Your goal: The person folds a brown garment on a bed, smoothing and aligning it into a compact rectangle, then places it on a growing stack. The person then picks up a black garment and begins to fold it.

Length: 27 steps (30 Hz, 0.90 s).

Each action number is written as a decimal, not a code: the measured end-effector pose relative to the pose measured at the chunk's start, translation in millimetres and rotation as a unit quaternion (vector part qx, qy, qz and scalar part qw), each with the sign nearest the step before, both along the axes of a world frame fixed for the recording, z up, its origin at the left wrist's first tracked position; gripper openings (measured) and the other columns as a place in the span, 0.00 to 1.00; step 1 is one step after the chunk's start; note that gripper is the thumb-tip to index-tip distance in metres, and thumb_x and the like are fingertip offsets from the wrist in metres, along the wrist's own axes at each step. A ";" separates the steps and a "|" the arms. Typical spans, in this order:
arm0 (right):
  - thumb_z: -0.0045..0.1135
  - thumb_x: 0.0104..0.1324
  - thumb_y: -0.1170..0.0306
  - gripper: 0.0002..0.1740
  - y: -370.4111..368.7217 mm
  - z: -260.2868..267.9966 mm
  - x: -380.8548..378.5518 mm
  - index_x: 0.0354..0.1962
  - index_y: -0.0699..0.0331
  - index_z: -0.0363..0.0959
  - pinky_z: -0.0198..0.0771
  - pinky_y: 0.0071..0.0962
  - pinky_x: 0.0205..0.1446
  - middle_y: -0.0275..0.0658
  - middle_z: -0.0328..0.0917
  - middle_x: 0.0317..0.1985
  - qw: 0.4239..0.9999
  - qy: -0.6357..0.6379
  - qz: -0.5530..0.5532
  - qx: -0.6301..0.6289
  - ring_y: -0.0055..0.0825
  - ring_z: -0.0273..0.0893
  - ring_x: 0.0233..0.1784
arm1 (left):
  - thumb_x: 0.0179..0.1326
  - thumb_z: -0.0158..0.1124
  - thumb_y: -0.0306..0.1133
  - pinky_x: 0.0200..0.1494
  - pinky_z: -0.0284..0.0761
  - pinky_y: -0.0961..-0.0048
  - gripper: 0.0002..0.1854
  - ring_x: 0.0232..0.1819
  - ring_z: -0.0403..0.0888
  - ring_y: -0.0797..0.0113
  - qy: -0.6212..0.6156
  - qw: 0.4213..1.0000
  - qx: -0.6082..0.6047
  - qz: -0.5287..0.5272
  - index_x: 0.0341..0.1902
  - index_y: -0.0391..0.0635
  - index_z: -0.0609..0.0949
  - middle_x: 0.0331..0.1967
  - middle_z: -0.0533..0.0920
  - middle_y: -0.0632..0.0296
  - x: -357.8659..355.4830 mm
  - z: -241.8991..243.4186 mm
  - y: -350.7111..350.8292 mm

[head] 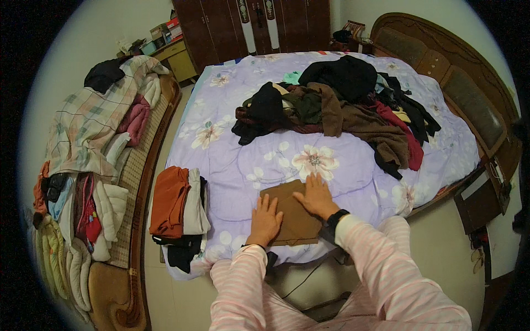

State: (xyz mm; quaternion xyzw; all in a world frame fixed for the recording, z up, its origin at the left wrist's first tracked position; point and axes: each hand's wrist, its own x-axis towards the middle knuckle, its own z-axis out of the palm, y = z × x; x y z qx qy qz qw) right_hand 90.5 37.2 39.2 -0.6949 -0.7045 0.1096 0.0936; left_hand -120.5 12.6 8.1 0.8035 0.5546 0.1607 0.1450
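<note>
A folded brown garment point(296, 219) lies flat near the front edge of the bed, on a lilac floral quilt point(232, 165). My left hand point(266, 221) rests palm down on its left edge, fingers spread. Across its upper right edge lies my right hand point(318, 196), also flat with the fingers apart. Neither hand grips the cloth. To the left stands a stack of folded clothes, with an orange garment point(167, 200) and a light grey one point(196, 205) on top and black cloth point(184, 252) below.
A heap of loose clothes, including a brown knit garment point(364, 128) and a black one point(339, 78), lies farther back. Left of the bed, a wooden bench point(143, 207) holds quilts and a plaid blanket point(87, 124). The headboard point(451, 70) bounds the right side.
</note>
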 end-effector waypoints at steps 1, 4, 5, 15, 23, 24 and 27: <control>0.44 0.69 0.41 0.48 -4.2 5.5 1.9 0.69 0.75 0.52 0.41 0.50 0.77 0.58 0.49 0.73 0.999 0.025 0.019 0.035 0.52 0.41 0.79 | 0.66 0.56 0.42 0.71 0.53 0.41 0.30 0.76 0.50 0.44 -0.013 1.000 0.026 0.007 0.70 0.46 0.67 0.75 0.57 0.50 -3.2 3.3 -1.8; 0.48 0.67 0.44 0.45 -22.7 12.7 -4.4 0.67 0.74 0.56 0.43 0.51 0.76 0.57 0.53 0.72 0.994 0.060 0.056 0.072 0.52 0.44 0.78 | 0.66 0.55 0.38 0.70 0.53 0.40 0.27 0.75 0.52 0.43 -0.021 0.995 0.091 0.018 0.69 0.48 0.69 0.75 0.58 0.50 -2.4 10.1 -6.7; 0.48 0.67 0.44 0.45 -26.7 11.2 -15.4 0.67 0.74 0.57 0.43 0.51 0.76 0.56 0.53 0.72 0.991 0.067 0.084 0.085 0.51 0.44 0.78 | 0.66 0.55 0.38 0.71 0.53 0.41 0.27 0.76 0.52 0.44 -0.006 0.997 0.078 0.017 0.69 0.49 0.69 0.75 0.58 0.50 1.8 10.5 -8.4; 0.46 0.66 0.42 0.45 -49.7 -32.0 -42.8 0.66 0.72 0.59 0.39 0.52 0.78 0.53 0.53 0.73 0.983 0.068 0.115 0.123 0.46 0.43 0.79 | 0.66 0.55 0.42 0.74 0.46 0.45 0.30 0.78 0.48 0.50 0.033 0.997 0.058 0.023 0.71 0.54 0.67 0.76 0.58 0.57 19.2 -16.7 -19.6; 0.48 0.65 0.41 0.46 -48.2 -42.4 -42.8 0.65 0.72 0.61 0.39 0.51 0.78 0.54 0.54 0.72 0.980 0.078 0.102 0.153 0.46 0.45 0.78 | 0.66 0.55 0.41 0.74 0.47 0.47 0.30 0.77 0.49 0.50 0.048 0.996 0.069 0.025 0.71 0.53 0.67 0.76 0.58 0.57 19.9 -18.5 -18.3; 0.48 0.65 0.41 0.46 -48.2 -42.6 -42.7 0.65 0.72 0.61 0.39 0.51 0.78 0.54 0.55 0.72 0.979 0.082 0.102 0.156 0.46 0.45 0.78 | 0.66 0.55 0.41 0.74 0.47 0.47 0.30 0.78 0.49 0.50 0.049 0.996 0.068 0.026 0.72 0.53 0.67 0.76 0.58 0.57 20.3 -17.8 -18.7; 0.49 0.65 0.42 0.45 -48.2 -41.1 -42.4 0.65 0.72 0.61 0.40 0.52 0.77 0.53 0.56 0.71 0.979 0.086 0.102 0.156 0.46 0.46 0.78 | 0.66 0.55 0.41 0.74 0.46 0.47 0.30 0.78 0.48 0.50 0.056 0.996 0.061 0.027 0.72 0.53 0.67 0.76 0.58 0.57 21.0 -15.6 -19.0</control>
